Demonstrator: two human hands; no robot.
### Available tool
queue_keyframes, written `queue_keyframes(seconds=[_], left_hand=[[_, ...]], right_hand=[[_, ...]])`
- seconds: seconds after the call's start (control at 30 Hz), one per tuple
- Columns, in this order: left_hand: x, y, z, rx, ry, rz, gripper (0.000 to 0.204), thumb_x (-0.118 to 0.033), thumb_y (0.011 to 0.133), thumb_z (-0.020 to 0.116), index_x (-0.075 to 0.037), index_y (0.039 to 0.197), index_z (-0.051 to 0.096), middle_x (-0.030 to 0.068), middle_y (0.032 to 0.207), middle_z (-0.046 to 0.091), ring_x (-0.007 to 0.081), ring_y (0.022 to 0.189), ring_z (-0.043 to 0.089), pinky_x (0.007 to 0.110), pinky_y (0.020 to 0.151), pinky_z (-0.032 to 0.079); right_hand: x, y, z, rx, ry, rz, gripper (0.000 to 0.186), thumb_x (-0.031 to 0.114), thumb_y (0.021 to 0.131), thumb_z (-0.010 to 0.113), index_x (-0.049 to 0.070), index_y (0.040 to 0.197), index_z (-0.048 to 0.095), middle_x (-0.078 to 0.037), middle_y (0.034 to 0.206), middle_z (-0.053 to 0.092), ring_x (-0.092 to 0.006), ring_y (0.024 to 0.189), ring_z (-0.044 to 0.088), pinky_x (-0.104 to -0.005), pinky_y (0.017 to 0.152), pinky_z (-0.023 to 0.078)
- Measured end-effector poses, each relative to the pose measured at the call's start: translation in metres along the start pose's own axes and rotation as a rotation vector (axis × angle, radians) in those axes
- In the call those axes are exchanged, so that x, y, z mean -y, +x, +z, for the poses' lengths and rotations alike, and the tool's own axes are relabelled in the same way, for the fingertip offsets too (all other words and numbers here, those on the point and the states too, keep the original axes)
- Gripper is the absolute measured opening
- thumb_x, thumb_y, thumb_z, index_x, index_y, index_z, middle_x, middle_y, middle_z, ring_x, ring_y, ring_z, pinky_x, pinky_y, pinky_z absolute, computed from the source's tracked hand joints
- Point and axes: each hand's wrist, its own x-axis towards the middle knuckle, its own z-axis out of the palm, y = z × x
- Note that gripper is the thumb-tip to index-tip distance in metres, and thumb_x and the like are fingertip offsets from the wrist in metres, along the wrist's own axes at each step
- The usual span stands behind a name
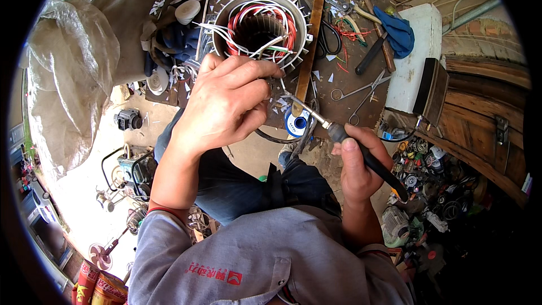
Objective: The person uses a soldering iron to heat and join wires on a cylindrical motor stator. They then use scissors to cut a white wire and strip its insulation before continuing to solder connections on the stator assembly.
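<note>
My left hand (226,99) pinches a thin wire (283,85) just below a round motor stator (305,22) packed with red and white wire loops (288,36). My right hand (358,166) grips the black handle of a soldering iron (333,131), whose metal tip meets or nearly meets the wire by my left fingertips; exact contact is unclear. Beneath the iron's shaft sits a blue and white spool (293,127), probably of solder. A long wooden strip (309,51) lies beside the stator.
The workbench (350,99) holds scissors (367,93), black shears (328,39), hammers (387,51), a blue cloth (398,31) and paper scraps. A white block (415,34) borders the right. Plastic sheeting (73,96) hangs left; a wheeled machine (132,172) and piled motor parts (418,175) lie below.
</note>
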Motion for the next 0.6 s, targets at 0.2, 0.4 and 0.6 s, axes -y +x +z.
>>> queue_keyframes(seconds=[0.2,0.4,0.6], left_hand=[[0.000,-0.001,0.000,-0.008,0.000,-0.001,0.014,-0.005,0.063,0.068,-0.009,0.073,0.059,0.0018,0.113,0.069,0.0188,0.093,0.062,0.034,0.076,0.037],[0.003,-0.001,0.001,-0.002,-0.013,-0.002,0.013,-0.005,0.064,0.068,-0.009,0.074,0.059,0.0016,0.113,0.069,0.0188,0.093,0.062,0.034,0.076,0.037],[0.001,-0.002,0.000,0.003,-0.011,0.000,0.015,-0.005,0.064,0.068,-0.009,0.075,0.060,0.0016,0.115,0.068,0.0185,0.094,0.062,0.034,0.077,0.036]], right_hand=[[0.001,0.000,0.002,0.001,0.001,0.001,0.020,0.002,0.086,0.068,-0.009,0.103,0.067,-0.012,0.082,0.066,-0.0141,0.067,0.061,-0.0253,0.060,0.048],[0.006,-0.001,0.001,-0.005,0.026,0.027,0.020,0.002,0.087,0.067,-0.009,0.103,0.066,-0.012,0.081,0.065,-0.0135,0.067,0.060,-0.0255,0.060,0.048],[0.007,-0.004,-0.009,-0.027,0.111,-0.025,0.021,0.006,0.089,0.064,-0.009,0.105,0.064,-0.014,0.084,0.065,-0.0156,0.067,0.061,-0.0272,0.061,0.049]])
